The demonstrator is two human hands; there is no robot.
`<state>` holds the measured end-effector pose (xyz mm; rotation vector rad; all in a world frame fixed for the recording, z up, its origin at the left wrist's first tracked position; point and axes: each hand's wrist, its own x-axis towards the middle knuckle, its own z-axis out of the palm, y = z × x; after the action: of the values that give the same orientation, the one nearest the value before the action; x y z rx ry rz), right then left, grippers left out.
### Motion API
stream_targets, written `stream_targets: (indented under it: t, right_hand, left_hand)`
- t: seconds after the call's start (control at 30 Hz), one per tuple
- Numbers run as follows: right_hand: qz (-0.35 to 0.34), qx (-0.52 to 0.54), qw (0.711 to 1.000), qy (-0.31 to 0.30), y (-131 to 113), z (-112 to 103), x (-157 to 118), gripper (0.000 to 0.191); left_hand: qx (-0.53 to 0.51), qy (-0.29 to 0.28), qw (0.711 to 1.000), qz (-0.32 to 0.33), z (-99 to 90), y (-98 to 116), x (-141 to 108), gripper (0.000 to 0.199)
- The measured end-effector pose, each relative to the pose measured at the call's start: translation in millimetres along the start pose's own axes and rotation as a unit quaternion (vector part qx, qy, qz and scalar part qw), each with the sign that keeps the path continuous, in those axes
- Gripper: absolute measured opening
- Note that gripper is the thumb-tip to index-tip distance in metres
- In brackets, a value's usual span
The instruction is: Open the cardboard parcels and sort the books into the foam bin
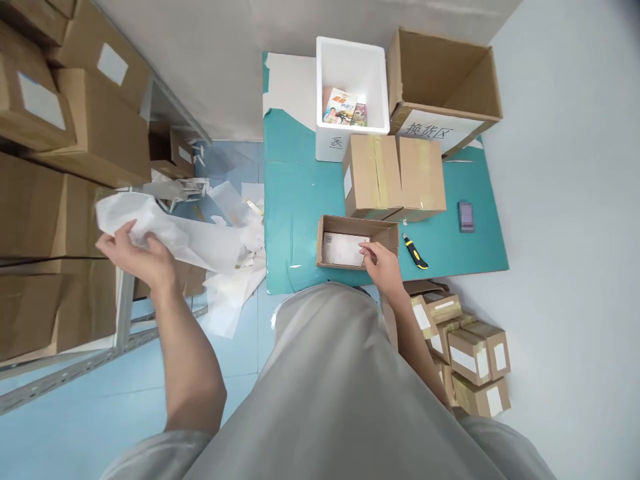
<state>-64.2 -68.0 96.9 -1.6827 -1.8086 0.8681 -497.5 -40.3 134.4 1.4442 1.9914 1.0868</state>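
Observation:
My left hand [137,253] is raised out to the left, beside the shelf, with its fingers apart. A crumpled white translucent sheet [165,230] hangs just behind those fingers and trails to the right; no firm grip on it shows. Over on the table, my right hand [381,263] reaches into a small open cardboard box [385,229]. Its fingers are bent together at the right end of a pale flat packet [341,249] lying inside. The fingertips partly cover that end of the packet. Right of the box lies a black and yellow utility knife [415,252].
Two taped cartons [375,173] stand behind the small box. Farther back are a white foam bin [327,140] with packages and a large open carton [445,73]. A dark handheld device [466,217] lies right. Shelved cartons [100,133] and floor scraps [230,287] are left; labelled boxes [470,353] lower right.

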Motion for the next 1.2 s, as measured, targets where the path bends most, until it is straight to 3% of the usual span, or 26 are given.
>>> stream_targets:
  t: [0.13, 0.27, 0.33, 0.43, 0.53, 0.63, 0.7, 0.77, 0.83, 0.97, 1.07, 1.2]
  right_hand:
    - [0.025, -0.045, 0.998, 0.03, 21.1, -14.0, -16.0, 0.037]
    - [0.045, -0.045, 0.996, 0.062, 29.1, -16.3, -27.6, 0.038]
    - [0.048, -0.051, 0.996, 0.062, 31.5, -15.9, -28.7, 0.039]
    - [0.048, -0.091, 0.994, 0.039, 35.6, -17.3, -25.2, 0.04]
    - [0.053, -0.14, 0.989, -0.013, 39.9, -20.6, -20.2, 0.038]
    - [0.059, -0.168, 0.981, -0.079, 42.8, -22.3, -19.0, 0.037]
    - [0.058, -0.178, 0.975, -0.116, 43.4, -22.6, -21.1, 0.037]
    - [0.049, -0.185, 0.97, -0.148, 43.1, -23.1, -24.2, 0.038]
    - [0.031, -0.189, 0.966, -0.176, 42.9, -24.9, -27.6, 0.038]
    - [-0.026, -0.193, 0.961, -0.195, 47.6, -31.5, -33.4, 0.038]
    - [-0.037, -0.188, 0.966, -0.174, 56.4, -35.1, -36.2, 0.05]
    - [-0.03, -0.167, 0.974, -0.153, 69.3, -35.0, -36.1, 0.059]
  left_hand:
    - [-0.018, -0.004, 0.998, 0.053, 34.8, -4.1, -3.3, 0.042]
    - [0.033, 0.104, 0.993, 0.033, 68.8, -27.9, 7.5, 0.043]
    - [0.056, 0.101, 0.993, 0.036, 96.8, -19.4, 2.5, 0.039]
    - [-0.001, -0.016, 0.992, 0.122, 146.8, 27.6, -28.0, 0.019]
    - [-0.054, -0.158, 0.966, 0.197, 188.7, 82.8, -60.1, 0.018]
    - [0.002, -0.338, 0.908, 0.247, 221.7, 112.6, -68.1, 0.02]
    - [0.119, -0.447, 0.851, 0.248, 246.3, 119.0, -61.9, 0.028]
    - [0.24, -0.517, 0.79, 0.226, 276.1, 121.7, -53.4, 0.038]
    - [0.314, -0.549, 0.749, 0.199, 308.3, 124.5, -48.0, 0.044]
    - [0.369, -0.56, 0.725, 0.157, 356.9, 125.8, -50.5, 0.053]
    - [0.389, -0.562, 0.718, 0.133, 368.9, 113.8, -60.0, 0.077]
    - [0.41, -0.556, 0.713, 0.122, 367.8, 85.4, -77.0, 0.116]
